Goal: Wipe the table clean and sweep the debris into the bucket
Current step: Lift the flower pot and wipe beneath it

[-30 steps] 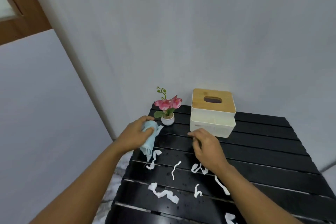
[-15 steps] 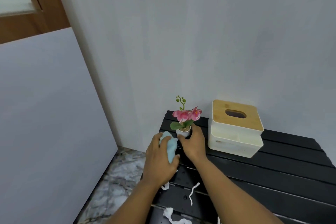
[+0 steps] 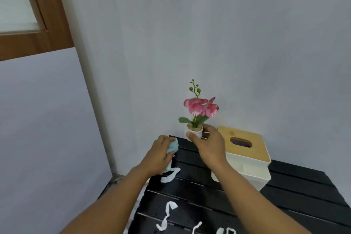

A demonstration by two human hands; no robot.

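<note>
My left hand [image 3: 159, 156] presses a bunched light-blue cloth [image 3: 173, 146] onto the far left corner of the black slatted table [image 3: 296, 194]. My right hand [image 3: 208, 144] grips the small white pot of a pink flower plant [image 3: 199, 112] and holds it raised just above the table's back edge. White paper scraps lie on the slats: one [image 3: 170, 175] under my left wrist, one [image 3: 167, 214] nearer me, more [image 3: 226, 231] at the bottom edge. No bucket is in view.
A white tissue box with a wooden lid [image 3: 245, 155] stands right of the plant, close to my right wrist. Grey walls close the table in behind and on the left. A wooden door frame [image 3: 47, 17] is at upper left. Marble floor [image 3: 114, 182] shows beside the table.
My right hand closed around the flower pot and lifted it off the table. My left hand slid the cloth further into the back left corner. The camera moved closer.
</note>
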